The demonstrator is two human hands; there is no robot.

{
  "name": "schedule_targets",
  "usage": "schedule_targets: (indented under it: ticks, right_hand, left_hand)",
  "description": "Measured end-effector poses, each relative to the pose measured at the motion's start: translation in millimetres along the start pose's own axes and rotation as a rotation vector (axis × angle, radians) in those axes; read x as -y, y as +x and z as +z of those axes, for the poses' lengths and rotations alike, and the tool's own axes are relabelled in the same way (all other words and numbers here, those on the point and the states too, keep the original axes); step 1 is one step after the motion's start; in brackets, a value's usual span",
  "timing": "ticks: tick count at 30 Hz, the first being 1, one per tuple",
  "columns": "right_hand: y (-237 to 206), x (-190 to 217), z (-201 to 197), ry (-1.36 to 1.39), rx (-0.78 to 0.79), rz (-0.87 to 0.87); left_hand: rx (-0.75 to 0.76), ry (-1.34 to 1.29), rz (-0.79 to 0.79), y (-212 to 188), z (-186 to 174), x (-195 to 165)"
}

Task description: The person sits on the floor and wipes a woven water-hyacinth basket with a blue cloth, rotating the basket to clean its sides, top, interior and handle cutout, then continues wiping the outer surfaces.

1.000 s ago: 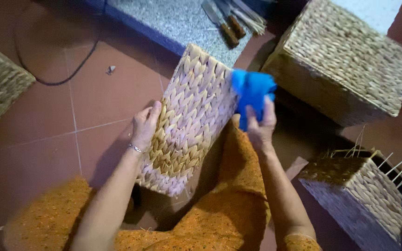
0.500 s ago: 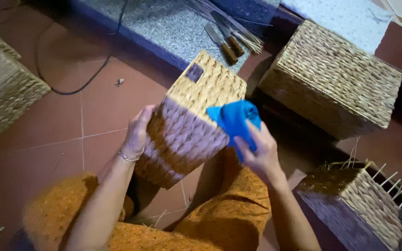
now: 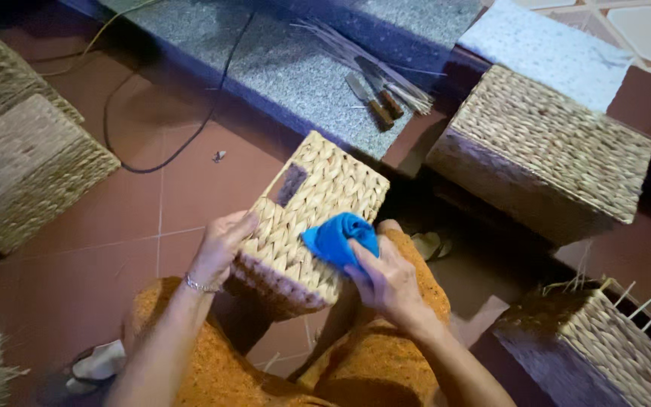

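Woven basket (image 3: 307,218) held tilted over the lap, pale straw weave with a rectangular handle cut-out.
Left hand (image 3: 220,245) grips its side edge; right hand (image 3: 389,283) presses a bunched blue cloth (image 3: 337,237) against its face. Larger baskets (image 3: 544,151) stand near, knives (image 3: 374,98) on the stone ledge (image 3: 280,75).

Bare forearms, thin silver bracelet (image 3: 202,286) on the left wrist, orange speckled garment (image 3: 386,369) over the legs

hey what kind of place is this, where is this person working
Probably a home basket-weaving workspace on a tiled floor. A woven basket sits in the person's lap, more woven boxes stand around, and knives with loose reeds lie on a stone step.
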State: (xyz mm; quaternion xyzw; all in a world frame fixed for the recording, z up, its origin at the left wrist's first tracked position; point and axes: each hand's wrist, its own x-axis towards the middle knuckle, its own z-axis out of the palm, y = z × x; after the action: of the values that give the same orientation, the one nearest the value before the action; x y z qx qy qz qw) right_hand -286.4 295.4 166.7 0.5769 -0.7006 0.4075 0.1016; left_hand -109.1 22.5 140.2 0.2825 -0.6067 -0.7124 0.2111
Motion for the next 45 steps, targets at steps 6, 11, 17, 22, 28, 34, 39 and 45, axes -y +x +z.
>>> schedule_targets:
  ticks: [6,11,17,22,28,34,39,45]
  right_hand:
    - [51,-46,3,-0.349,-0.063,0.154]
    - [39,5,35,-0.240,0.036,0.071]
    - [16,16,62,-0.089,-0.067,-0.332]
    - [71,-81,43,-0.346,-0.087,0.021]
    - [104,-107,34,-0.648,-0.239,0.319]
    - [22,15,67,-0.244,0.020,-0.090]
    - [4,18,61,-0.208,0.023,-0.260]
    - [79,-106,34,-0.667,-0.155,0.062]
  left_hand:
    - [0.065,-0.120,0.118,1,8,37]
    - [0.066,0.104,0.189,25,19,64]
    - [0.158,0.150,0.230,40,29,52]
    - [0.295,-0.025,-0.009,50,44,47]
    - [0.186,0.135,0.197,62,45,57]
    - [0.016,0.306,0.190,71,23,42]
    - [0.084,0.384,0.171,75,14,28]
    - [0.105,0.192,0.082,73,19,25]
